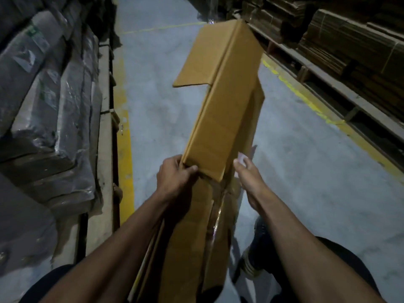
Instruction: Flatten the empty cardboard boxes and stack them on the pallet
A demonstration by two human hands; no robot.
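Cardboard box (227,110), long, half-collapsed, held mid-aisle w/ a flap sticking out far left. Wrapped stacks (50,101) left, flat cardboard on pallets (341,47) right, aisle narrow btwn them. Left hand (175,176) grips near corner, fingers curled; right hand (247,169) pinches the right edge. Best press sides together, fold flap in.

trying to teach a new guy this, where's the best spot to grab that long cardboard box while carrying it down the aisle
Grip the long cardboard box at its near end, one hand per long edge, coming in from either side. The left hand already curls round the left folded corner; the right hand is at the right edge. The box is long and narrow and tilts away, and its far flap hangs loose, so the folded edges probably give the firmest hold.
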